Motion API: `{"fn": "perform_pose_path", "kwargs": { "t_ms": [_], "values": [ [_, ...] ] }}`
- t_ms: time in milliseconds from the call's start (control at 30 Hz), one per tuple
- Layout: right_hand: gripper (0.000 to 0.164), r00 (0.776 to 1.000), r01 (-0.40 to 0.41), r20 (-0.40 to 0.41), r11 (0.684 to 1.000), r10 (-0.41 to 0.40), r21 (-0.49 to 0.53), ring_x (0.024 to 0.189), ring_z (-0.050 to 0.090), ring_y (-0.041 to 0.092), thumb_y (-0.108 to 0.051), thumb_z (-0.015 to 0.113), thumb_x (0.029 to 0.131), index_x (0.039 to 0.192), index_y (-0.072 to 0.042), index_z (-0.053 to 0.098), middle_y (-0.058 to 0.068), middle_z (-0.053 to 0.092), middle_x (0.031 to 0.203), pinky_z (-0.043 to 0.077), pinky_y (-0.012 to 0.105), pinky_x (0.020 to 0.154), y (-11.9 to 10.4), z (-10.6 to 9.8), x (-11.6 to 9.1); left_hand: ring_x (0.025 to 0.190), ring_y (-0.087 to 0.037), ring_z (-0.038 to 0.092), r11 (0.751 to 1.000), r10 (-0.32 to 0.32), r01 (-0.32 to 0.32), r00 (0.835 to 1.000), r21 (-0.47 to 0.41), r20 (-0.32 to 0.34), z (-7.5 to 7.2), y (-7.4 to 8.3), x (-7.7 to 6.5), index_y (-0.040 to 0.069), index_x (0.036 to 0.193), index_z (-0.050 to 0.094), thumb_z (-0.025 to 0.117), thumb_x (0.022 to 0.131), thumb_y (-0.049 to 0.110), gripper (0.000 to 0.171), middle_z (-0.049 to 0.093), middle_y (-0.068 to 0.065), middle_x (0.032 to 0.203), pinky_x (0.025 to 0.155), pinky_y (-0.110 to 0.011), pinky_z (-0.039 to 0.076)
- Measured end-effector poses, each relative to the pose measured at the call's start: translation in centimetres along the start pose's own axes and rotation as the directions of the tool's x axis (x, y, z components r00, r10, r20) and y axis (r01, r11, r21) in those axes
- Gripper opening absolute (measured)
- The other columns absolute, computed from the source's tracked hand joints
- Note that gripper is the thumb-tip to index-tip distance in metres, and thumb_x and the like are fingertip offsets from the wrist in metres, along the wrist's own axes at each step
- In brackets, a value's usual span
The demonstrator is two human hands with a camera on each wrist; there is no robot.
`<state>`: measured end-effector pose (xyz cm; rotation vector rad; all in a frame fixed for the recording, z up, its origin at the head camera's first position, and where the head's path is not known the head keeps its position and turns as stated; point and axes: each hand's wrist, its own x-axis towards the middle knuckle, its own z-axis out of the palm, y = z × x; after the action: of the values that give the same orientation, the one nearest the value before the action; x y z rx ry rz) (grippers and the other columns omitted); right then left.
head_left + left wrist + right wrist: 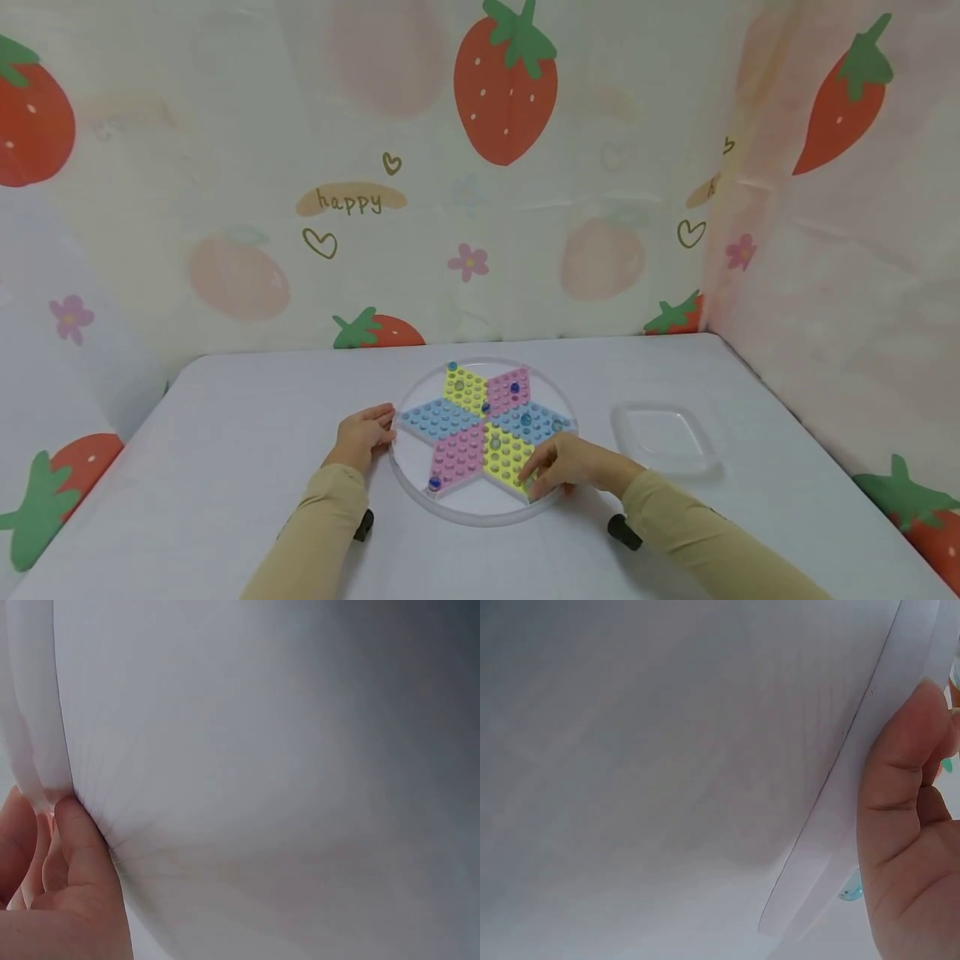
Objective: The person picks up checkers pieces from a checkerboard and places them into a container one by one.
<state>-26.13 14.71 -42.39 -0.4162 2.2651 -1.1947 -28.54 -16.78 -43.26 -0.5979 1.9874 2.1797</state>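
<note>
A round Chinese checkers board [485, 520] with a clear rim lies on the table, its star split into pink, blue and yellow sections. Several glass marbles sit on it, among them a dark blue marble [514, 388] at the upper right and a blue marble [435, 483] at the lower left tip. My left hand [362, 437] grips the board's left rim, thumb against the edge in the left wrist view. Bent fingers of my right hand [573, 463] reach down at the lower right yellow tip. Whether a marble is between these fingertips is hidden.
A shallow clear plastic tray [663, 437] stands on the white table [262, 433] to the right of the board. Black wrist-camera parts [624, 532] show beside the sleeves. A strawberry-patterned curtain [525, 250] rises behind the table.
</note>
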Motion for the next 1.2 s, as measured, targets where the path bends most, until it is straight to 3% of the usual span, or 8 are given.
{"fn": "perform_pose_path", "kwargs": {
  "t_ms": [533,667,733,867,933,967,1200],
  "values": [
    [0.019,0.999,0.012,-0.041,0.999,-0.013,-0.031,0.058,0.046,0.011,-0.009,0.076,0.082,0.101,-0.006,0.076,-0.002,0.057,0.068,0.038,0.023,0.052,-0.6,-0.6,-0.7,0.135,-0.033,0.039,1.0,0.018,-0.018,1.0,0.011,-0.013,0.0,-0.3,0.3,-0.009,0.141,0.042,0.05,0.087,-0.021,0.056,0.041,-0.024,0.145,0.071,-0.021,0.045],
    [0.02,0.999,0.028,-0.046,0.999,-0.029,-0.016,0.06,0.045,0.012,-0.01,0.075,0.083,0.103,-0.005,0.075,-0.001,0.056,0.068,0.038,0.025,0.052,-0.5,-1.0,-0.9,0.135,-0.033,0.039,1.0,0.023,-0.023,1.0,0.014,-0.019,0.0,-0.4,0.6,-0.009,0.14,0.043,0.051,0.087,-0.02,0.055,0.041,-0.024,0.145,0.078,-0.025,0.045],
    [0.02,0.998,0.037,-0.048,0.999,-0.037,-0.008,0.06,0.046,0.012,-0.01,0.075,0.084,0.103,-0.004,0.075,-0.001,0.056,0.068,0.038,0.025,0.052,-0.5,-1.1,-1.0,0.129,-0.029,0.047,1.0,0.019,-0.019,0.999,0.01,-0.028,-0.2,-0.4,0.7,-0.007,0.136,0.05,0.055,0.085,-0.02,0.053,0.049,-0.022,0.14,0.08,-0.028,0.046],
    [0.022,0.997,0.04,-0.062,0.999,-0.04,0.003,0.062,0.047,0.012,-0.012,0.075,0.084,0.104,-0.003,0.074,-0.001,0.056,0.068,0.039,0.025,0.053,-0.4,-1.4,-1.2,0.128,-0.029,0.049,1.0,0.019,-0.019,0.999,0.015,-0.031,-0.1,-0.5,0.6,-0.007,0.135,0.052,0.056,0.084,-0.02,0.053,0.05,-0.022,0.14,0.083,-0.03,0.046],
    [0.024,0.997,0.035,-0.068,0.999,-0.034,0.006,0.063,0.047,0.012,-0.012,0.075,0.084,0.106,-0.002,0.074,-0.001,0.056,0.069,0.04,0.026,0.054,-0.6,-1.5,-1.4,0.128,-0.03,0.048,1.0,0.018,-0.017,0.999,0.018,-0.034,0.0,-0.4,0.5,-0.007,0.136,0.05,0.055,0.085,-0.02,0.053,0.049,-0.023,0.14,0.079,-0.028,0.047],
    [0.025,0.997,0.036,-0.07,0.999,-0.035,0.009,0.063,0.047,0.012,-0.012,0.075,0.084,0.106,-0.002,0.073,-0.001,0.056,0.069,0.04,0.026,0.055,-0.6,-1.6,-1.4,0.134,-0.033,0.04,1.0,0.02,-0.019,0.999,0.02,-0.029,0.1,-0.3,0.2,-0.009,0.14,0.044,0.052,0.087,-0.02,0.055,0.042,-0.024,0.144,0.08,-0.028,0.045],
    [0.028,0.994,0.071,-0.083,0.997,-0.069,0.023,0.064,0.047,0.014,-0.012,0.073,0.085,0.11,0.0,0.072,-0.001,0.055,0.07,0.042,0.027,0.057,-1.0,-2.5,-1.6,0.135,-0.032,0.039,1.0,0.009,-0.009,1.0,0.005,-0.026,0.1,-0.1,0.2,-0.008,0.142,0.042,0.05,0.088,-0.021,0.055,0.04,-0.023,0.146,0.076,-0.024,0.045]
  ]
}}
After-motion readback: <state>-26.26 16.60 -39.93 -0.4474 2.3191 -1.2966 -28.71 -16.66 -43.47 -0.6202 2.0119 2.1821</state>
